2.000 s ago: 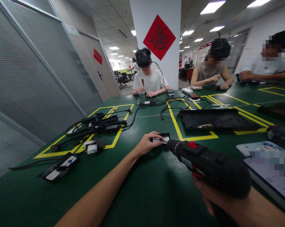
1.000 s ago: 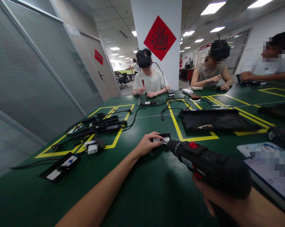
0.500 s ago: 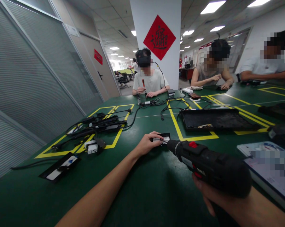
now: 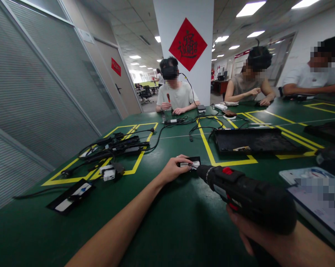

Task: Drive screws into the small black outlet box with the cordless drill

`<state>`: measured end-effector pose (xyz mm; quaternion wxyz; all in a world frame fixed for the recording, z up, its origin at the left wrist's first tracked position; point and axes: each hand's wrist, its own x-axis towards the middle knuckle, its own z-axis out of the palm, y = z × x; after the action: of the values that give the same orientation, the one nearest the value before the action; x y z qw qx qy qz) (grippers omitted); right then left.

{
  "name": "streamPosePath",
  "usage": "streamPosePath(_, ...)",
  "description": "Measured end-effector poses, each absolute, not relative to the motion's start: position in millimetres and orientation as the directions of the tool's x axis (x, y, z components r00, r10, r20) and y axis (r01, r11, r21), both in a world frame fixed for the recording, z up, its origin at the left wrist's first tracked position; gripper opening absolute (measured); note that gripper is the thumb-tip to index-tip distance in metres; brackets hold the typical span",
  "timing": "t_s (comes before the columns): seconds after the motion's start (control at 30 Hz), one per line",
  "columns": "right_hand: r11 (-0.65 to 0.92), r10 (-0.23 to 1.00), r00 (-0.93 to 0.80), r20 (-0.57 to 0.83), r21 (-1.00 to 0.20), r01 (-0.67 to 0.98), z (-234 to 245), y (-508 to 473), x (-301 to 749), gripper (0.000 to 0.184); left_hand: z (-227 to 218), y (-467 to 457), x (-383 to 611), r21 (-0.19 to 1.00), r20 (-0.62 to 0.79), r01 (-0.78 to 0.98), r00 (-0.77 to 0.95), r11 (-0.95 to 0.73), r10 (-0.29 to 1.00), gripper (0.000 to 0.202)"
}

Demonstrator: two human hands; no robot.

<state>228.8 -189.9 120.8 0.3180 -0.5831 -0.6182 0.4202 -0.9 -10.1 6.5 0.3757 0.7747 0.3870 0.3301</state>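
Observation:
My right hand (image 4: 253, 226) is wrapped around the handle of a black cordless drill (image 4: 248, 193) with red details. The drill points left and away from me, its thin bit (image 4: 193, 167) meeting a small black case (image 4: 196, 159) with a white inside. Holding that case against the green table is my left hand (image 4: 174, 168), closed on its left side with the fingertips beside the bit. Whether the bit sits in a screw is too small to tell. Further left lies a similar black case part (image 4: 70, 196) with a white panel and a blue bit inside.
Tangled black cables and adapters (image 4: 117, 146) lie within yellow tape at the left, near a white plug block (image 4: 108, 173). A black tray (image 4: 256, 141) stands at the back right. A box-like item (image 4: 317, 207) is at the right edge. Across the table sits a person (image 4: 177, 92) with a red screwdriver (image 4: 168, 98).

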Motion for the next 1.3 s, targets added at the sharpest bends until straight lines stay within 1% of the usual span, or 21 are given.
streamPosePath(0.27,-0.1,0.974,-0.136,-0.181,-0.881,0.462,117.9,-189.3,232.9,0.008,5.6,-9.8,-0.6,0.84,0.207,0.366,0.468,-0.402,0.859,0.022)
streamPosePath(0.37,-0.125,0.97,-0.131,-0.203,-0.887,0.445,121.8,-190.7,231.2,0.011,6.2,-10.4,-1.0,0.843,0.202,0.361,0.475,-0.399,0.856,0.023)
streamPosePath(0.7,-0.122,0.977,-0.107,-0.186,-0.892,0.436,119.6,-191.3,229.4,0.013,6.7,-10.6,-0.8,0.851,0.185,0.362,0.47,-0.38,0.863,0.026)
streamPosePath(0.9,-0.112,0.978,-0.106,-0.181,-0.876,0.47,121.1,-191.2,230.7,0.007,5.3,-9.4,-2.0,0.853,0.2,0.339,0.492,-0.397,0.848,0.027)
streamPosePath(1.07,-0.068,0.986,-0.102,-0.13,-0.882,0.466,123.1,-191.3,229.9,0.011,4.6,-9.0,-2.0,0.853,0.194,0.341,0.493,-0.394,0.848,0.028)
streamPosePath(1.17,-0.048,0.99,-0.096,-0.104,-0.886,0.462,123.1,-191.0,228.9,0.01,4.1,-8.7,-2.1,0.849,0.203,0.343,0.49,-0.402,0.848,0.027)
streamPosePath(1.3,-0.068,0.987,-0.1,-0.126,-0.888,0.454,122.6,-190.4,229.3,0.009,3.8,-8.6,-3.1,0.843,0.2,0.356,0.487,-0.402,0.85,0.026)
